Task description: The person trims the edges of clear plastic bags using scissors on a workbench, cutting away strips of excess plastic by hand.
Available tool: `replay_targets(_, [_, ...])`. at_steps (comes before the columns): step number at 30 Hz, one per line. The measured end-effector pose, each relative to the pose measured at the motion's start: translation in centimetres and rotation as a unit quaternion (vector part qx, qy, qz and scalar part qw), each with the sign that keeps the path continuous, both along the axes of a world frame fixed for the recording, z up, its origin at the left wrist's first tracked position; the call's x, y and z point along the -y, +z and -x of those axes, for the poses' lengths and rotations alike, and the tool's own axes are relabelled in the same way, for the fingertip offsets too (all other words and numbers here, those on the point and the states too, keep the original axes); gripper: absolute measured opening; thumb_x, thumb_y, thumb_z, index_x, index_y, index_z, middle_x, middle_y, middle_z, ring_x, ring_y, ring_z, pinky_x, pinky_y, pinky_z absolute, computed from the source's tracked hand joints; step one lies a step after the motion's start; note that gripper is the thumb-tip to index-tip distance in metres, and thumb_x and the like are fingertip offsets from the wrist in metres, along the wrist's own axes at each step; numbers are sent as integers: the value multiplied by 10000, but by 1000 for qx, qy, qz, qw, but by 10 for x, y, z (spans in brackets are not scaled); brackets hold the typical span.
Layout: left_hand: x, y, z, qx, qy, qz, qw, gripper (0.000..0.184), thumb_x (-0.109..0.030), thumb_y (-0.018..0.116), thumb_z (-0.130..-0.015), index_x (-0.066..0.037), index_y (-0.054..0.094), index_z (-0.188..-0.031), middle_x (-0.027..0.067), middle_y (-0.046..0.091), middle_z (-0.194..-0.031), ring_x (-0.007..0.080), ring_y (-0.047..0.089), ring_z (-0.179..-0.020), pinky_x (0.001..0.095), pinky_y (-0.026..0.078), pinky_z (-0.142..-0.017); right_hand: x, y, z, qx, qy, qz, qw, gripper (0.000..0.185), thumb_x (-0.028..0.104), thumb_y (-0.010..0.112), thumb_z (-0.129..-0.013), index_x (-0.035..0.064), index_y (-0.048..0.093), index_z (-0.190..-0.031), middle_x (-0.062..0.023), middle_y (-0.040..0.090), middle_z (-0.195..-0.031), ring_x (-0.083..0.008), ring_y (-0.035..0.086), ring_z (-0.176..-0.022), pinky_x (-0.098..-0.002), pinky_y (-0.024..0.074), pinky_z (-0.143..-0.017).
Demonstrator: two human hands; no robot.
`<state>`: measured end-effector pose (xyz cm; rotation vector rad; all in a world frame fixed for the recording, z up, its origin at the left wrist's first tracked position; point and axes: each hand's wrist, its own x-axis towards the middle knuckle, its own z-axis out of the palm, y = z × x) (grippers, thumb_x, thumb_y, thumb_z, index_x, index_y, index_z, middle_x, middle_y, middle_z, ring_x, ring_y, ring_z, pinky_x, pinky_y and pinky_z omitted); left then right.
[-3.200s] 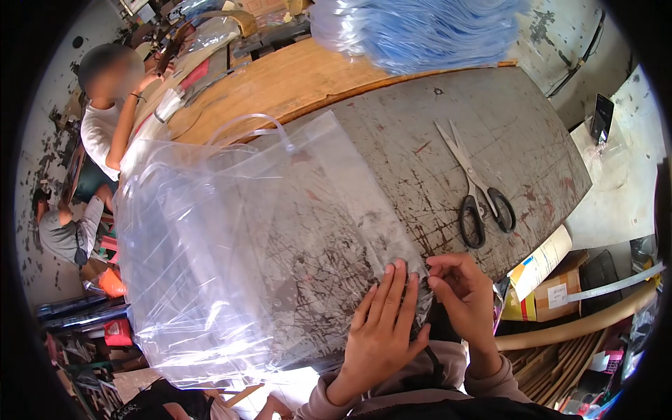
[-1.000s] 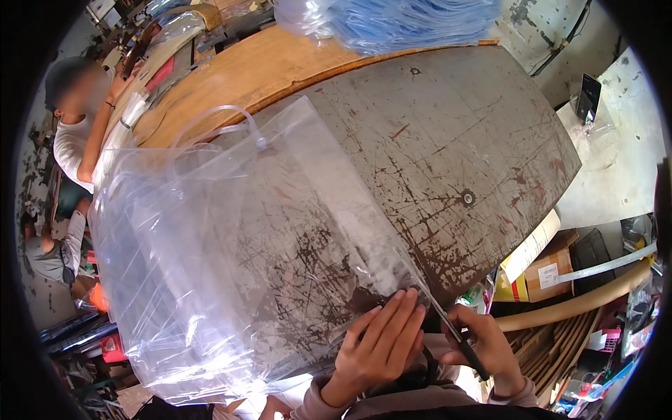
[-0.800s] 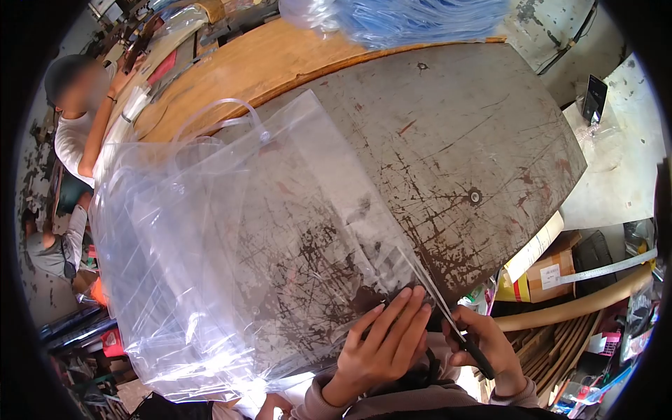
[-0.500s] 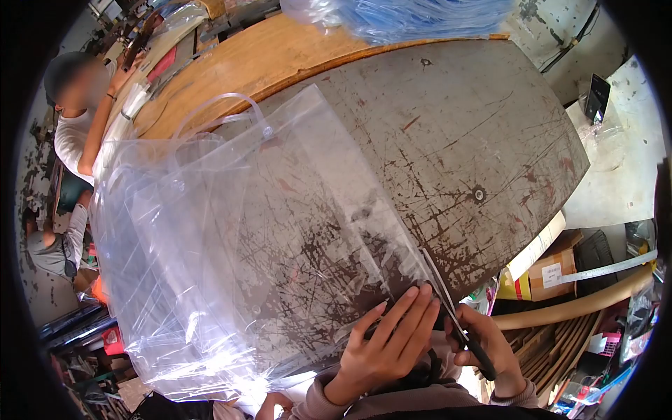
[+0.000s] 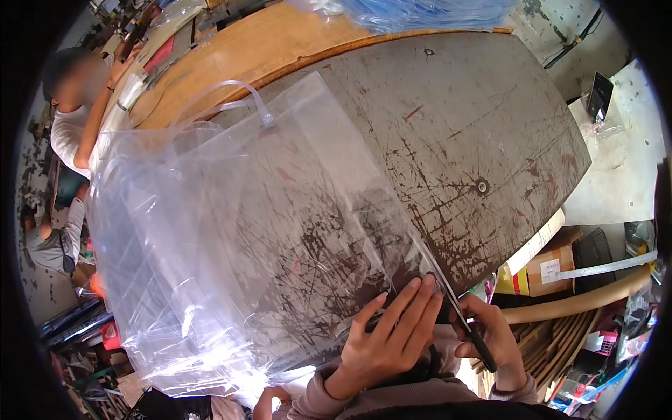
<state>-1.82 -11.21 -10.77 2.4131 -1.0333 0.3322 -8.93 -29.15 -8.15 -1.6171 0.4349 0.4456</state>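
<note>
A clear plastic bag (image 5: pixel 329 161) with a tube-like handle (image 5: pixel 264 115) lies across the scratched table, its right edge running down to my hands. My left hand (image 5: pixel 392 329) presses on that edge near the table's front, fingers stretched out and open. My right hand (image 5: pixel 500 329) is closed around the black-handled scissors (image 5: pixel 481 348). Their long blades point up and away along the bag's right edge, just beside my left fingertips. Part of the scissors' handle is hidden behind my fingers.
More clear plastic (image 5: pixel 189 301) lies to the left, shiny with glare. A wooden board (image 5: pixel 231 56) and bluish plastic sheets (image 5: pixel 420 12) are at the back. A person (image 5: pixel 73 105) sits at the far left. Cardboard (image 5: pixel 549 269) and a phone (image 5: pixel 599 96) are at right.
The scissor blades look closer together than before. My left hand has hardly shifted on the bag, and the whole view has tilted slightly.
</note>
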Motion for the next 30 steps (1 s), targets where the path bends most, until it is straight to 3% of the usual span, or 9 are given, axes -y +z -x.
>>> replay_targets(15, [0,0,0,-4,-2,5,1000,279,-217,522,-813,-119,636,-1048,7,634,-1104,106,586,-1021,331,315,-950,2,3,-3,-14,-2,-19,1000,640,411,844,-574,22,512,-959,-15,536,-747,-69,466,-729,-237,410,-639])
replay_targets(30, [3,0,0,3,11,-3,1000,267,-237,496,-828,-149,647,-1030,-20,640,-1081,91,581,-1016,332,322,-935,5,3,-2,-5,19,41,999,629,415,842,-574,16,535,-951,-20,544,-705,-61,459,-672,-235,413,-573])
